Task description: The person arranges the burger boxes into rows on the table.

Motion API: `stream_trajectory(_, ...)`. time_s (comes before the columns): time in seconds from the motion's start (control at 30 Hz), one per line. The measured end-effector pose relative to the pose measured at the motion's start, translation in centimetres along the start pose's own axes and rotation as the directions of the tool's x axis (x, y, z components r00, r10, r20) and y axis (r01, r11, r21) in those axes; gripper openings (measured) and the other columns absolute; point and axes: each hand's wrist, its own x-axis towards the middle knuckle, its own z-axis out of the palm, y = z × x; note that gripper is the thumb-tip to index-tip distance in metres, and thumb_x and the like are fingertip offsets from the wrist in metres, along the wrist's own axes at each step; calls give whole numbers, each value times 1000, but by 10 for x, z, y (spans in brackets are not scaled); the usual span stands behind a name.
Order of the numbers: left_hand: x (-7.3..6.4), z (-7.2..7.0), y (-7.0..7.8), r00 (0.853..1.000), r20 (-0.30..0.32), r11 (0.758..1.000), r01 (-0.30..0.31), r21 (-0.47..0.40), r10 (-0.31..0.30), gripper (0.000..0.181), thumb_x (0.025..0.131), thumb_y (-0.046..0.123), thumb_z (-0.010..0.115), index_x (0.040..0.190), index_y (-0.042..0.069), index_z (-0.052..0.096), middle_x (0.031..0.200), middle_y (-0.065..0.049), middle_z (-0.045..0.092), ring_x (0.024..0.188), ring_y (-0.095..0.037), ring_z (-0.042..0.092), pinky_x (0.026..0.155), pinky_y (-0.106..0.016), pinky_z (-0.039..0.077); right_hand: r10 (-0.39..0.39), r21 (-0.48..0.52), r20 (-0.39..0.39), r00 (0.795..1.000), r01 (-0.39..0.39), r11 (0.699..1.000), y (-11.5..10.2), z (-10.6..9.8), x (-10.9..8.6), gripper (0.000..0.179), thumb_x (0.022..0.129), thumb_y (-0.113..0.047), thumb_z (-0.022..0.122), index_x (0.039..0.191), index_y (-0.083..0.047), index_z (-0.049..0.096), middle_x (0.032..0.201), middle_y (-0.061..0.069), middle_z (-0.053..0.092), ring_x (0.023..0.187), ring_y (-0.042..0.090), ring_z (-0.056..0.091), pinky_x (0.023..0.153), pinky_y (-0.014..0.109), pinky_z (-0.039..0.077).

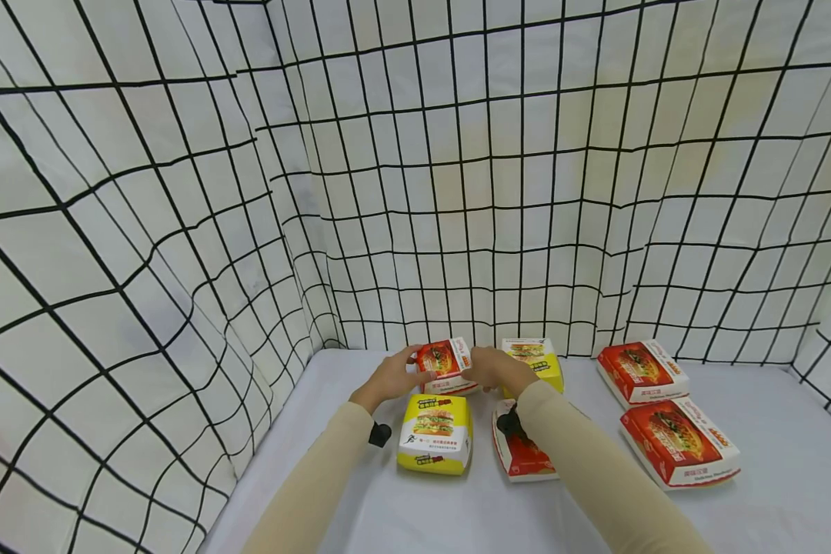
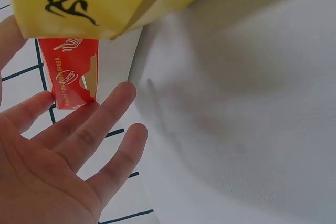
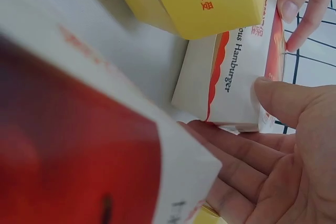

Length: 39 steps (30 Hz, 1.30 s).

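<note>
A red-and-white hamburger box [image 1: 439, 360] stands at the back left of the table, between both hands. My left hand [image 1: 392, 377] holds its left side; in the left wrist view, the outer fingers of that hand [image 2: 68, 156] spread out past the box. On its right side, my right hand [image 1: 496, 369] grips the box, with the thumb on top and the fingers along the side in the right wrist view. Directly in front stands a yellow hamburger box [image 1: 435, 435]. Another red box [image 1: 522, 455] lies partly hidden under my right forearm.
A second yellow box [image 1: 545, 365] stands behind my right wrist. Two more red-and-white boxes [image 1: 640, 373] sit one before the other on the right. White walls with a black grid net [image 1: 492, 208] enclose the table's back and sides.
</note>
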Motion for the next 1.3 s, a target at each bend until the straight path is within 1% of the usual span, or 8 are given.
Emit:
stream_trajectory(0.33,-1,-3,-2,1000,14,1000,-22,-16,22,68,98,47,66,157,21,42,147,-19,57,137,-40,52,108,-62,43,24,-1,22,999,-24,1000,-3,-1,2,34,103,-29,60,123,-2,64,96,9,70,78,24,73,60,27,49)
stream_trajectory(0.5,-2,-3,-3,1000,9,1000,-14,4,14,65,99,47,64,156,23,43,147,-17,57,138,-40,51,109,-63,42,11,3,27,1000,-11,1000,-4,0,-1,27,104,-27,59,115,-4,66,88,8,68,77,23,72,66,29,54)
stream_trajectory(0.7,-5,-8,-2,1000,-8,1000,-14,-4,14,61,101,41,62,156,20,44,147,-18,57,138,-40,51,109,-62,43,-21,-10,14,1000,21,1000,-7,-7,-8,26,102,-29,62,106,-4,70,89,8,70,77,22,72,71,33,58)
stream_trajectory(0.87,-5,-13,0,1000,-19,1000,-18,-11,18,61,100,40,65,154,20,47,143,-16,60,131,-37,56,106,-59,46,-24,-6,-26,999,24,1000,-7,-12,-7,30,100,-31,65,115,-5,66,98,8,68,79,22,67,69,31,55)
stream_trajectory(1.03,-3,-13,-1,1000,1,1000,-7,-1,7,64,96,40,71,153,20,48,141,-14,61,126,-34,58,104,-57,48,-20,46,-36,999,22,999,-4,-7,0,50,99,-31,67,140,-5,52,123,14,63,82,21,62,71,34,57)
stream_trajectory(1.13,-2,-11,-3,1000,8,1000,-3,3,3,65,95,40,72,152,20,49,140,-14,62,124,-33,58,103,-57,49,-17,60,-37,999,19,998,-3,-3,4,67,99,-32,68,154,-6,38,141,20,55,83,21,64,69,34,58)
stream_trajectory(1.23,-2,-9,-4,1000,9,1000,-10,11,10,62,97,39,70,152,20,49,138,-14,62,122,-32,59,102,-55,49,2,63,-42,999,1,998,-4,-1,6,75,99,-33,68,160,-11,30,155,23,43,90,21,63,68,31,56)
stream_trajectory(1.3,-1,-9,-4,1000,8,1000,-15,15,15,61,98,37,69,152,20,49,137,-15,63,120,-31,60,101,-55,49,0,54,-53,999,3,999,-4,0,5,76,100,-33,67,162,-13,28,160,24,35,101,26,64,76,35,58)
